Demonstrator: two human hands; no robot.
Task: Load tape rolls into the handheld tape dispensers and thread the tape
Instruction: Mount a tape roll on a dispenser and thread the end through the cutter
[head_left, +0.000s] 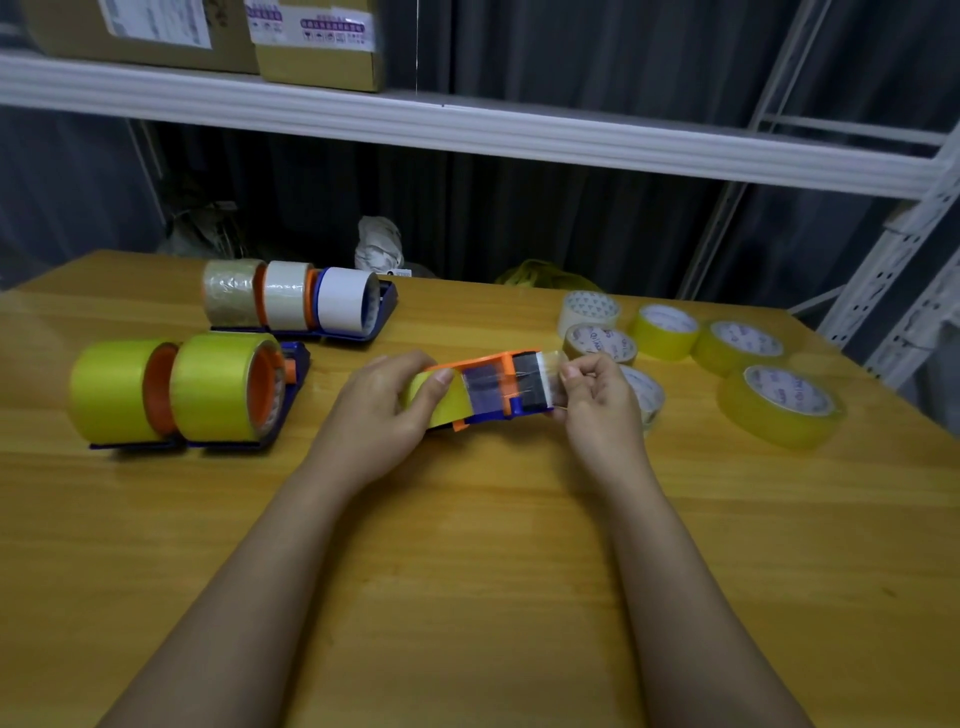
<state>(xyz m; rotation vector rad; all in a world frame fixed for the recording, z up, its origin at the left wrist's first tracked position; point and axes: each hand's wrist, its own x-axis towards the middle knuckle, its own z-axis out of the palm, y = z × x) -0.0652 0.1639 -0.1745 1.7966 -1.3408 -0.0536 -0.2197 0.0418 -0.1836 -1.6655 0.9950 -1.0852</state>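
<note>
One head-worn camera looks forward and down, close over the table (467, 571).

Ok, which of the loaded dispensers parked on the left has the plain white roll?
The dispenser with the white roll at the right end of the back row of three; its two neighbours hold clear and cloudy tape, and the front pair hold yellow-green rolls.

We see our two forearms bare — no sleeves; left hand (382, 410) and right hand (597, 402) ungloved.
</note>
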